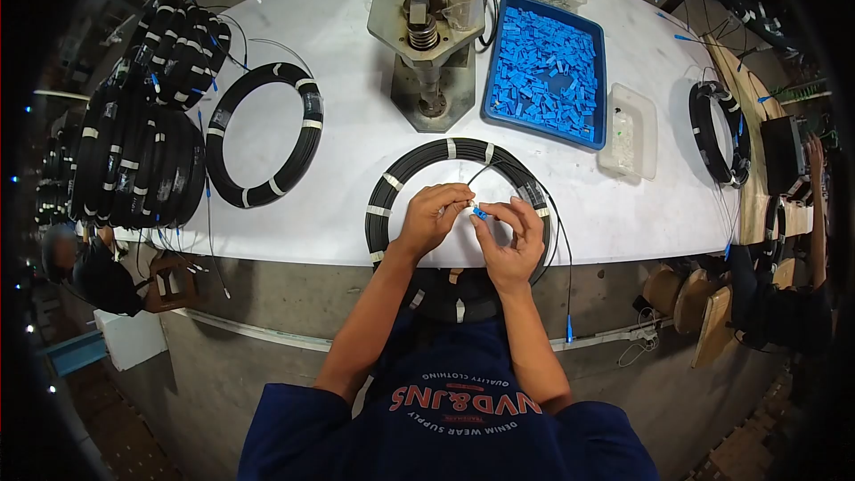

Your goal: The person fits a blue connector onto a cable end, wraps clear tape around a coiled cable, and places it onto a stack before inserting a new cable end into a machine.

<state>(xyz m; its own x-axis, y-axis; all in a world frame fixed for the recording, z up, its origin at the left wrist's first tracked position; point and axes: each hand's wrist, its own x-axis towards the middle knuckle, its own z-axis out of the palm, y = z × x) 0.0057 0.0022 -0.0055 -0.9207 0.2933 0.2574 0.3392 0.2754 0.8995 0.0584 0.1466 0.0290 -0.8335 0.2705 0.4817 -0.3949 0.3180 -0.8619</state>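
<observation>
My right hand fingers pinched a small blue connector at frame centre, my left hand gripping the thin cable end over the black cable coil. Above, a blue tray held blue connector pieces; a clear tub sat beside it.

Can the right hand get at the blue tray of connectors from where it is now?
Probably yes. The right hand pinches a small blue connector over the cable coil, and the blue tray lies open further back to its right, with only bare table and the coil's rim between.
</observation>
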